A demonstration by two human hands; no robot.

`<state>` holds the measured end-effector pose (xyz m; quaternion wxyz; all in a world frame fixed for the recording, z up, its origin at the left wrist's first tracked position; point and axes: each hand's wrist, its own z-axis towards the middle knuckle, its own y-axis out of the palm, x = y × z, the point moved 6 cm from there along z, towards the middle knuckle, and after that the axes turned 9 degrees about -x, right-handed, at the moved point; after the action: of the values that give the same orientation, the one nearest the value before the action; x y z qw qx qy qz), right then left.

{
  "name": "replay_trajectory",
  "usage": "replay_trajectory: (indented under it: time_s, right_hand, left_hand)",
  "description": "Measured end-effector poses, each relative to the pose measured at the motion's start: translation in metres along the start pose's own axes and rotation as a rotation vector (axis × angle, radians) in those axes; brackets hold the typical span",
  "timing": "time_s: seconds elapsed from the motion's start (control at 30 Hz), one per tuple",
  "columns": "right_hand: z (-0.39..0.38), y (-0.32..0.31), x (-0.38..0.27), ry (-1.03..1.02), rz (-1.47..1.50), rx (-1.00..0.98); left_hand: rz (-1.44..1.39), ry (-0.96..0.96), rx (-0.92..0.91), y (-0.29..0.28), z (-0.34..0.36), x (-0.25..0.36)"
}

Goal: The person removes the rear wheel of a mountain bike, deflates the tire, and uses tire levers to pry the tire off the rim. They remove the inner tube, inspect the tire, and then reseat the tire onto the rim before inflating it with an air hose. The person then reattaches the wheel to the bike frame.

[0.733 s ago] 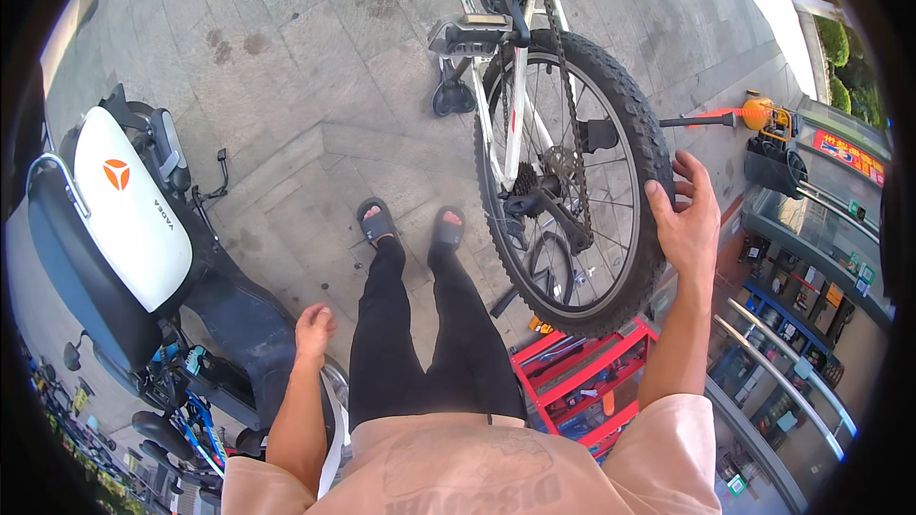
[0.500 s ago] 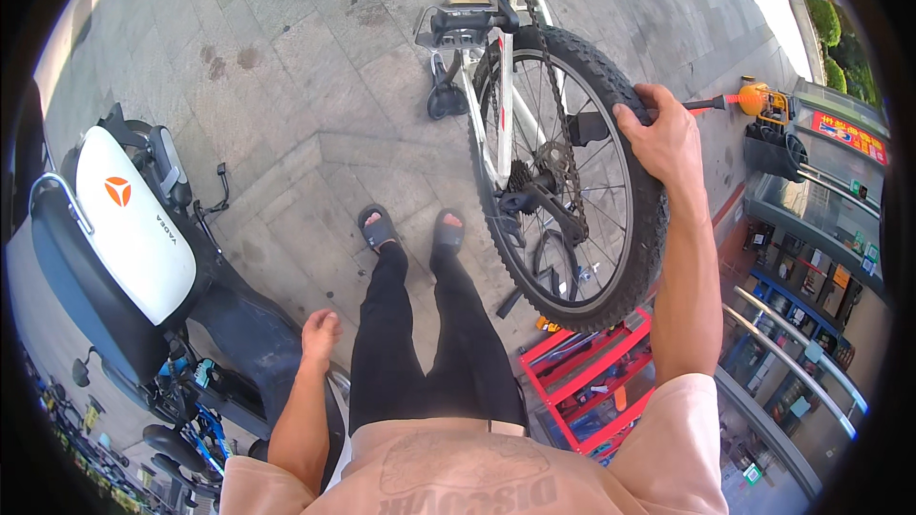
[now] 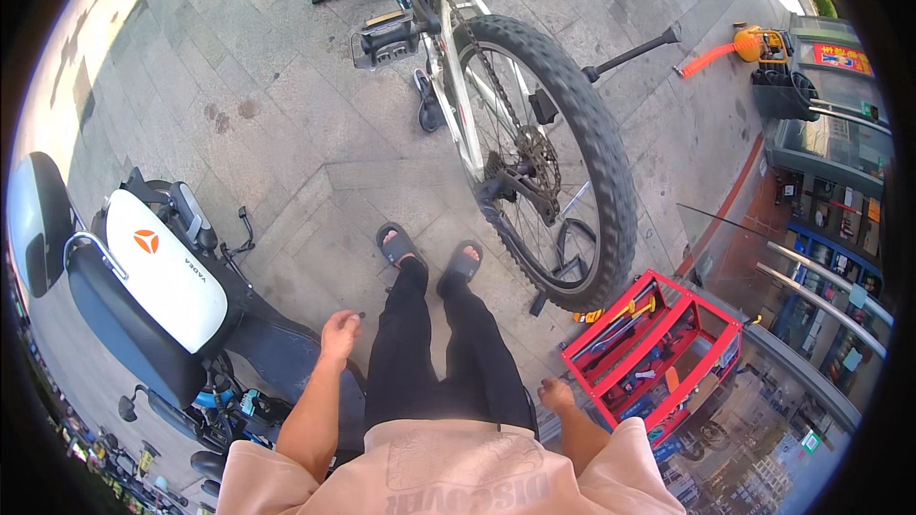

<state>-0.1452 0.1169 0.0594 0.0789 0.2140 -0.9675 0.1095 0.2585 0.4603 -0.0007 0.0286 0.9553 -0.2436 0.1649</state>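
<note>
A white bicycle (image 3: 465, 119) stands upside down in front of me, its rear wheel (image 3: 611, 172) raised toward me. The knobby tyre's tread looks smeared. My left hand (image 3: 341, 334) is closed in front of my left thigh, beside the scooter; a small dark thing shows at its fingertips, too small to name. My right hand (image 3: 555, 394) hangs by my right hip with curled fingers, next to the red tool box (image 3: 658, 278), and touches neither the box nor the wheel. Nothing shows in the right hand. The chain (image 3: 496, 86) runs along the frame to the rear sprockets.
An electric scooter with a white panel (image 3: 167, 267) stands at my left. Long-handled tools lie in the red box. Beyond the wheel is a black rod (image 3: 634, 52). An orange coiled hose (image 3: 708, 61) and a yellow-orange machine (image 3: 763, 44) are near the glass shopfront at right.
My right hand has let go of the tyre and dropped back to my right hip. My left hand has risen slightly. The view has shifted, showing more of the red tool box.
</note>
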Motion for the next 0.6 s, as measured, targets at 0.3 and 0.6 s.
replay_trajectory:
  time_s: [0.3, 0.6]
  right_hand:
    - [0.019, 0.053, 0.048, -0.002, 0.328, -0.011]
    - [0.072, 0.074, 0.059, -0.073, 0.696, 0.030]
  left_hand:
    - [0.122, -0.032, 0.070, 0.027, -0.005, 0.000]
    - [0.189, -0.033, -0.079, 0.133, -0.041, 0.015]
